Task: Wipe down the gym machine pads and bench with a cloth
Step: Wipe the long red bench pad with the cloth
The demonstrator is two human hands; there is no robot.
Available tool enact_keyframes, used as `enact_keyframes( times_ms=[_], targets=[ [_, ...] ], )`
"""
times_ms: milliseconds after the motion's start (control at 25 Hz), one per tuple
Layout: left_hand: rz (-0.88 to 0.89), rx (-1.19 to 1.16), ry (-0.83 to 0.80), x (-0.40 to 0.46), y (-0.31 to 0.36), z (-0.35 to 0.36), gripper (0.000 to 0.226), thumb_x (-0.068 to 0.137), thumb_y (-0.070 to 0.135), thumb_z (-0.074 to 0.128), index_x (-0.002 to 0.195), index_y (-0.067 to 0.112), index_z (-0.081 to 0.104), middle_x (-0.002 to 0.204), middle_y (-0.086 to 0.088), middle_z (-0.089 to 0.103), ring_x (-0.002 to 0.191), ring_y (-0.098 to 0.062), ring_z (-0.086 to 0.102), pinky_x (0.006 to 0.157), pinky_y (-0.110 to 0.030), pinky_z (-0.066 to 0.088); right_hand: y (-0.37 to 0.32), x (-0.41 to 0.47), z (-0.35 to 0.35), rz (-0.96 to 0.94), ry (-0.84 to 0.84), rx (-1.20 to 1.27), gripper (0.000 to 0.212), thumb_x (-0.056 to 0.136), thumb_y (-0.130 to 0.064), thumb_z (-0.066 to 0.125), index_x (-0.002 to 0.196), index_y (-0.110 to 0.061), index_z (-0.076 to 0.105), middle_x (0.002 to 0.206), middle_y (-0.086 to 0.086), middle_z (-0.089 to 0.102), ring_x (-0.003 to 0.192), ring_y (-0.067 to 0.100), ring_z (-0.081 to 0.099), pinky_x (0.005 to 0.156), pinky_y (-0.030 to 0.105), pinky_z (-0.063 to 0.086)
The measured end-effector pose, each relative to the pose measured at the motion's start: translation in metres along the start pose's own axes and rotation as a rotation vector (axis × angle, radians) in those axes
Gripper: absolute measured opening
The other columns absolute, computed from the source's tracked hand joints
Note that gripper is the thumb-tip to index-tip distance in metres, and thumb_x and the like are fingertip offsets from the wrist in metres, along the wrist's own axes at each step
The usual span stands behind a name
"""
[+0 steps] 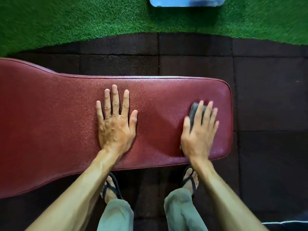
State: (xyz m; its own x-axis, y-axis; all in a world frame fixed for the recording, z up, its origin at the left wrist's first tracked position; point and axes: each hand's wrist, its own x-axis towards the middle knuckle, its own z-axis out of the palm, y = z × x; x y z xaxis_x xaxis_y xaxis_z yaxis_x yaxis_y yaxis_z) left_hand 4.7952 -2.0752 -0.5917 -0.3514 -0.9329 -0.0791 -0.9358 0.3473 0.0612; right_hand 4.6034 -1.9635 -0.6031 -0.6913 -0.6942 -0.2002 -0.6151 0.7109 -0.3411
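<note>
Right hand point(199, 130) is pressing flat, fingers spread, on a dark folded cloth point(194, 112) at the right end of the red padded bench point(50, 130), blurred as if mid-wipe; it is pinning the cloth under palm and fingers rather than gripping it. Left hand point(115, 124) is lying open and empty at frame centre, bracing on the pad. Likely risks: the small cloth slipping out from under the flat fingers, or the wide left part of the bench getting missed.
</note>
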Motion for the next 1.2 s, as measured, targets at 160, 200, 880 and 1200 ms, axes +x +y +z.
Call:
enact_keyframes(
  times_ms=[160, 200, 880, 1200],
  targets=[
    [0.004, 0.023, 0.0, 0.0, 0.0, 0.001, 0.063, 0.101, 0.048, 0.02, 0.157, 0.024, 0.005, 0.166, -0.009, 0.0, 0.154, -0.029, -0.001, 0.124, -0.053, 0.006, -0.081, 0.03, 0.013, -0.169, 0.031, 0.034, 0.067, 0.1, -0.044, 0.03, 0.157, -0.015, 0.009, 0.165, 0.012, 0.0, 0.153, 0.031, -0.004, 0.123, 0.051, 0.013],
    [0.007, 0.025, 0.007, 0.0, 0.0, 0.001, 0.063, 0.102, 0.048, 0.02, 0.157, 0.024, 0.005, 0.166, -0.009, 0.0, 0.154, -0.029, -0.001, 0.124, -0.053, 0.006, -0.081, 0.01, 0.018, -0.336, -0.02, 0.017, 0.066, 0.1, -0.043, 0.031, 0.157, -0.016, 0.009, 0.166, 0.01, 0.0, 0.153, 0.029, -0.005, 0.123, 0.048, 0.011],
    [0.003, 0.013, 0.006, -0.002, -0.001, 0.003, 0.063, 0.101, 0.049, 0.02, 0.157, 0.025, 0.005, 0.166, -0.007, -0.001, 0.154, -0.027, -0.003, 0.124, -0.053, 0.004, 0.057, -0.018, -0.012, -0.489, -0.127, -0.098, 0.063, 0.101, -0.04, 0.03, 0.157, -0.018, 0.011, 0.166, 0.006, 0.002, 0.154, 0.024, -0.001, 0.121, 0.053, 0.017],
    [0.007, 0.005, 0.03, 0.0, -0.001, 0.007, 0.062, 0.101, 0.049, 0.019, 0.157, 0.025, 0.005, 0.166, -0.007, -0.001, 0.154, -0.027, -0.001, 0.124, -0.052, 0.003, 0.001, 0.081, -0.01, -0.182, 0.087, 0.015, 0.073, 0.099, -0.048, 0.034, 0.156, -0.009, 0.01, 0.164, 0.017, 0.004, 0.152, 0.034, 0.0, 0.125, 0.047, 0.007]
  ],
)
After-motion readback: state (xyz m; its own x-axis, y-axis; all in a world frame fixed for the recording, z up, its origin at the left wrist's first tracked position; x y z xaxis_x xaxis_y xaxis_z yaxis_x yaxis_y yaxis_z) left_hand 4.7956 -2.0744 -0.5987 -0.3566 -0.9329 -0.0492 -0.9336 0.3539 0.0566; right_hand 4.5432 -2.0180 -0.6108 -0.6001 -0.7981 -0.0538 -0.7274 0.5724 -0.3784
